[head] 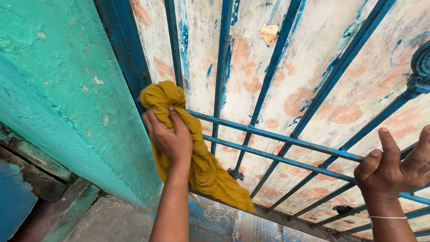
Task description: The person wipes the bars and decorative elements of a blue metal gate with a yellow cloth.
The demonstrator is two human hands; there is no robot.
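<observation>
At the far left of the frame a green wall (58, 98) is standing beside the gate's blue frame post (125, 49). Just right of it, at centre left, the left hand (168, 136) is clenching a mustard cloth (201, 166) and pressing it against the gate (313, 89); the cloth's long axis is running from upper left down to lower right, its tail hanging below the wrist. At lower right, well apart, the right hand (389, 172) is curling around a blue bar (286, 159).
</observation>
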